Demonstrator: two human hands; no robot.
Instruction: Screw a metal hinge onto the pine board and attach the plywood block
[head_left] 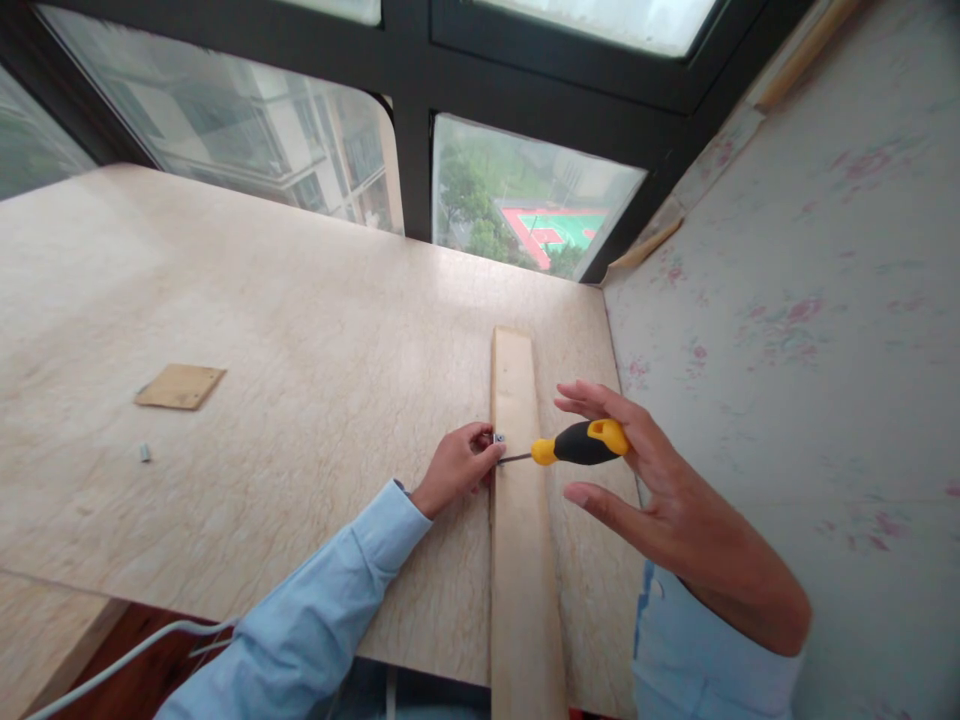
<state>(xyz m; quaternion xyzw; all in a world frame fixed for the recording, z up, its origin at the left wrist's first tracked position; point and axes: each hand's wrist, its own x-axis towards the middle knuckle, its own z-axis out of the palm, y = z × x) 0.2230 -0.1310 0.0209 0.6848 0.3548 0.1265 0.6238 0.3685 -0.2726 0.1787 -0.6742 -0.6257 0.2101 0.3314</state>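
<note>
A wooden board (519, 560) lies lengthwise, its near end reaching past the table edge. At its left edge my left hand (466, 458) is closed, thumb and fingers pinching a small metal piece (499, 438) against the wood. The exact kind of that piece is too small to make out. A yellow and black screwdriver (581, 443) lies across above the board, its shaft pointing left to the spot beside my left thumb. My right hand (637, 460) is open around the handle, fingers and thumb spread, with the handle's butt end at the palm. Whether a screw sits under the tip is hidden.
On the marbled tabletop (300, 330), a thin square wooden piece (181, 387) and a small grey metal piece (145, 453) lie at the left. A papered wall (780, 400) stands close on the right. Dark-framed windows (409, 130) border the back. A white cable (150, 640) hangs at lower left.
</note>
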